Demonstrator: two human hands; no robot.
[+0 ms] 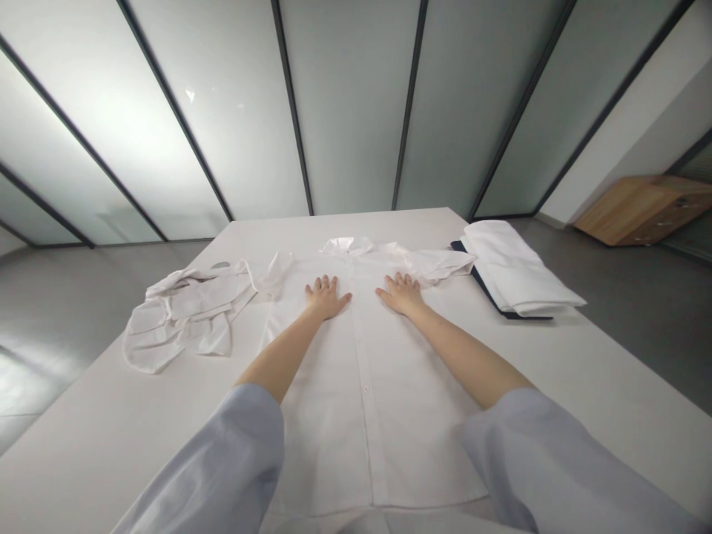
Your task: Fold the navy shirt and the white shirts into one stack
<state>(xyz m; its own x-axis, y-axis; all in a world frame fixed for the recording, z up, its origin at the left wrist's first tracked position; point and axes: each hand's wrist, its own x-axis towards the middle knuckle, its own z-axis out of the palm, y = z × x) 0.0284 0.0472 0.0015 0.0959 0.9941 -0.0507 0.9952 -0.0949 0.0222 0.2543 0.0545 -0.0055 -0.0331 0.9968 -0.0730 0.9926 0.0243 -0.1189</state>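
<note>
A white button-front shirt [334,415] lies spread flat, front side up, its collar at the far end and its hem towards me. My left hand [324,298] rests palm down on the left side of the chest, fingers spread. On the other side of the button strip, my right hand [403,294] lies flat with its fingers apart. Neither hand grips the cloth. The shirt's right sleeve stretches out sideways, somewhat wrinkled. Where the left sleeve ends among the crumpled white cloth beside it, I cannot tell.
Crumpled white garments [189,315] lie on the table's left side. At the right, folded white cloth [517,267] sits on a dark flat board [489,293]. The white table [606,400] stands before frosted glass panels [356,111]. A wooden cabinet [639,211] is on the floor at right.
</note>
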